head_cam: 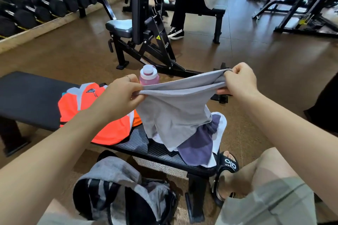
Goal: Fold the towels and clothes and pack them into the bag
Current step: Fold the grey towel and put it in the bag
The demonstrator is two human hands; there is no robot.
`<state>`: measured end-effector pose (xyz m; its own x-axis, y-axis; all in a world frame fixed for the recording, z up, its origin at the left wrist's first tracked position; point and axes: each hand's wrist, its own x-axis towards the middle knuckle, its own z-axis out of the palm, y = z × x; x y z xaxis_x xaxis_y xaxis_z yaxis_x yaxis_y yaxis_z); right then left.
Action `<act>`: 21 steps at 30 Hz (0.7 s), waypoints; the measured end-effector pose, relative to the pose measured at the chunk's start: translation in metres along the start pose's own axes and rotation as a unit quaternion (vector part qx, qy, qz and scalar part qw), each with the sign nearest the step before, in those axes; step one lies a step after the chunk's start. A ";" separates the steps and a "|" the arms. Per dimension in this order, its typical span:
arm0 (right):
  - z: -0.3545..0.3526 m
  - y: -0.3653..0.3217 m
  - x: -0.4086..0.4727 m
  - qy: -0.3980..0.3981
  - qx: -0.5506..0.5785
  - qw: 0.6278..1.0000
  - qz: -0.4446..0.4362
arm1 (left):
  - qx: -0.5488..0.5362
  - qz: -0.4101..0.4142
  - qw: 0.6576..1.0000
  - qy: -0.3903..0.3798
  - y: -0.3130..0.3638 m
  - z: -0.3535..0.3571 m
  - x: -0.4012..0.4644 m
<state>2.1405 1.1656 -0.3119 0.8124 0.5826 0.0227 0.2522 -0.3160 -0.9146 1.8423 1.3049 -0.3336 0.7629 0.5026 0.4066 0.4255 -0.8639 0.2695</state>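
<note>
I hold a light grey towel (173, 109) stretched above the black bench (31, 97). My left hand (122, 95) pinches its left top corner and my right hand (239, 80) pinches the right one. The towel's lower part hangs onto a purple cloth (199, 144) lying over a white one (220, 129) at the bench's right end. An orange and grey garment (102, 115) lies on the bench under my left forearm. A grey and black bag (124, 193) stands open on the floor between my knees.
A pink bottle (149, 76) with a white cap stands behind the towel. A black weight machine (146, 29) stands beyond the bench. A person sits on another bench (215, 12) at the back. Dumbbell racks (36, 2) line the left wall. My sandalled foot (227, 166) rests beside the bench leg.
</note>
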 end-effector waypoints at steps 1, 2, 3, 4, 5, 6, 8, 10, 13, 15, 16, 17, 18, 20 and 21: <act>-0.001 -0.003 0.000 0.014 0.032 0.999 0.001 | 0.004 0.002 1.000 0.000 0.001 -0.002 0.001; -0.001 -0.005 0.002 0.026 0.057 0.998 -0.004 | 0.008 0.004 1.000 0.006 0.003 -0.005 0.002; -0.002 -0.009 0.002 0.035 0.072 0.997 -0.010 | 0.008 0.003 1.000 0.016 0.005 -0.009 0.003; -0.004 -0.013 0.003 0.044 0.085 0.995 -0.016 | 0.005 0.000 0.999 0.032 0.008 -0.012 0.004; -0.006 -0.017 0.004 0.056 0.099 0.993 -0.021 | -0.001 -0.008 0.999 0.049 0.011 -0.016 0.006; -0.007 -0.019 0.006 0.069 0.110 0.991 -0.021 | -0.017 -0.021 0.997 0.069 0.014 -0.018 0.007; -0.009 -0.020 0.008 0.089 0.121 0.989 -0.017 | -0.087 -0.065 0.988 0.112 0.019 -0.021 0.010; -0.010 -0.018 0.010 0.096 0.123 0.988 -0.003 | -0.163 -0.100 0.972 0.135 0.026 -0.023 0.014; -0.009 -0.011 0.014 0.079 0.168 0.981 0.058 | -0.244 -0.124 0.952 0.139 0.035 -0.026 0.016; -0.009 -0.010 0.015 0.060 0.253 0.960 0.107 | -0.296 -0.145 0.933 0.143 0.036 -0.027 0.016; -0.009 -0.010 0.014 0.052 0.285 0.950 0.114 | -0.314 -0.155 0.925 0.145 0.035 -0.027 0.015; -0.008 -0.012 0.013 0.044 0.302 0.946 0.106 | -0.326 -0.166 0.919 0.147 0.034 -0.026 0.015; -0.007 -0.014 0.012 0.035 0.305 0.947 0.091 | -0.339 -0.178 0.911 0.151 0.033 -0.026 0.014; -0.006 -0.016 0.011 0.006 0.280 0.959 0.045 | -0.357 -0.205 0.896 0.163 0.033 -0.025 0.014; -0.006 -0.017 0.010 -0.011 0.247 0.969 0.015 | -0.357 -0.217 0.892 0.172 0.032 -0.025 0.014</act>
<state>2.1472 1.1723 -0.2941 0.8028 0.5962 -0.0107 -0.0581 0.0603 -0.9965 1.8551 1.2850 -0.2974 0.3548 0.8714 0.3386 0.1320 -0.4053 0.9046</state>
